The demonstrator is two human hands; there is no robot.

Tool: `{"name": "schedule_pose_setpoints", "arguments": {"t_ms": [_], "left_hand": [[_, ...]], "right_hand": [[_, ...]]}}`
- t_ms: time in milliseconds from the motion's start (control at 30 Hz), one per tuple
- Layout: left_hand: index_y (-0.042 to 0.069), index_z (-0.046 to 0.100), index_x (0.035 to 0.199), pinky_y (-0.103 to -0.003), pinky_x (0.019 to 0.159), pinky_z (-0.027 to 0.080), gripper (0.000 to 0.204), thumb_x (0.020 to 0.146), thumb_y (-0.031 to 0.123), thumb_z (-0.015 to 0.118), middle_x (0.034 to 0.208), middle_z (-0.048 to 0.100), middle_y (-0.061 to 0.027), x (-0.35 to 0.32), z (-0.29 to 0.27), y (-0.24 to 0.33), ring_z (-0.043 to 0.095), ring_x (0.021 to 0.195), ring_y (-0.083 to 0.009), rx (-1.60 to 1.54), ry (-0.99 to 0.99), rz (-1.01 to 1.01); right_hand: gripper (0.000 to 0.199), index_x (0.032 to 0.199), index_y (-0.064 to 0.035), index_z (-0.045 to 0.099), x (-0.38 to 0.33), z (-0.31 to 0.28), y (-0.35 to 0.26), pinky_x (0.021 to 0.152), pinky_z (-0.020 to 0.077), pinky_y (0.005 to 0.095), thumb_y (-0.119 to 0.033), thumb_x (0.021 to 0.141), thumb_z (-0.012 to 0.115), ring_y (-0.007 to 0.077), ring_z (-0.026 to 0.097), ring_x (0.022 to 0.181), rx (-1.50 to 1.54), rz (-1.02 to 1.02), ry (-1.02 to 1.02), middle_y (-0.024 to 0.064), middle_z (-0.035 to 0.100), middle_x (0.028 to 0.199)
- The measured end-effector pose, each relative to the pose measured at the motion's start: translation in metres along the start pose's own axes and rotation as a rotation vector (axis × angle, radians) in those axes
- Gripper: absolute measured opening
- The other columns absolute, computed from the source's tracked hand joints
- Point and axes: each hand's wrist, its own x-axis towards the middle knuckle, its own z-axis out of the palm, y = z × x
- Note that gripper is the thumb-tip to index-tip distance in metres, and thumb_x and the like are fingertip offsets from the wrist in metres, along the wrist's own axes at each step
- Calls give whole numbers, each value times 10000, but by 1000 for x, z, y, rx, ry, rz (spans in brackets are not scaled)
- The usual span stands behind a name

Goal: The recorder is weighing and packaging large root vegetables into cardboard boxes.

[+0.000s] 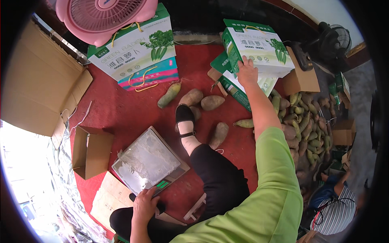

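My right hand (pixel 247 73) reaches far forward, its fingers spread against the lower left edge of a green-and-white carton (pixel 259 46) with a yellow cord handle. That carton rests on another green-and-white carton (pixel 239 91), partly hidden by my arm. My left hand (pixel 144 204) lies near my bent knee at the front corner of a flat scale (pixel 150 162), its fingers loosely out and nothing visible in them. The scale's top is covered in wrinkled clear film, and a green display glows beside the hand. Several brownish radishes (pixel 212 102) and a green one (pixel 169 95) lie around my foot.
A large heap of radishes (pixel 308 125) lies at the right. Stacked cartons (pixel 133 52) with a pink fan (pixel 107 18) on top stand at the far left. An open brown box (pixel 93 150) sits left of the scale. Another person (pixel 332 202) is at the lower right.
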Motion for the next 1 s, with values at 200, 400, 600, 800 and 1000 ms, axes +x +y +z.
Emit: {"name": "schedule_pose_setpoints", "arguments": {"t_ms": [200, 400, 600, 800, 1000], "left_hand": [[55, 610, 1124, -417, 794, 471, 382, 760, 161, 663, 917, 615, -161, 3, -2, 8, 591, 906, -342, 34, -6, 5], [68, 612, 1123, -410, 773, 481, 364, 767, 135, 653, 926, 621, -151, -2, -3, 11, 606, 886, -339, 49, 7, 52], [61, 598, 1134, -425, 765, 473, 391, 760, 150, 665, 900, 604, -169, 2, -3, 12, 588, 876, -351, 39, -14, 78], [45, 597, 1135, -419, 755, 477, 390, 758, 125, 657, 918, 610, -163, 5, -1, 10, 598, 876, -350, 77, -24, 55], [64, 594, 1143, -421, 790, 471, 399, 764, 166, 669, 930, 608, -151, 3, -1, 4, 587, 903, -338, 72, -47, -33]], "right_hand": [[492, 1229, -108, 506, -60, 1, 60, 903, 425, 492, -200, 778, 677, 275, 338, 1305, 72, 19, 53, 37, 335, 1421], [485, 1202, -75, 522, -126, 6, 131, 900, 436, 457, -175, 758, 690, 282, 376, 1268, 36, 136, 132, 53, 405, 1355], [405, 1129, -44, 578, -108, 8, 87, 859, 447, 411, -118, 743, 678, 325, 539, 1010, 413, 123, 224, 148, 591, 1060], [596, 1265, -22, 449, -37, 58, 19, 794, 478, 391, -196, 752, 698, 327, 614, 924, 889, 252, -147, 180, 621, 1032], [788, 1436, -140, 250, 3, 63, -15, 735, 488, 385, -245, 789, 687, 234, 611, 858, 1196, 525, -304, 125, 601, 1088]]}}
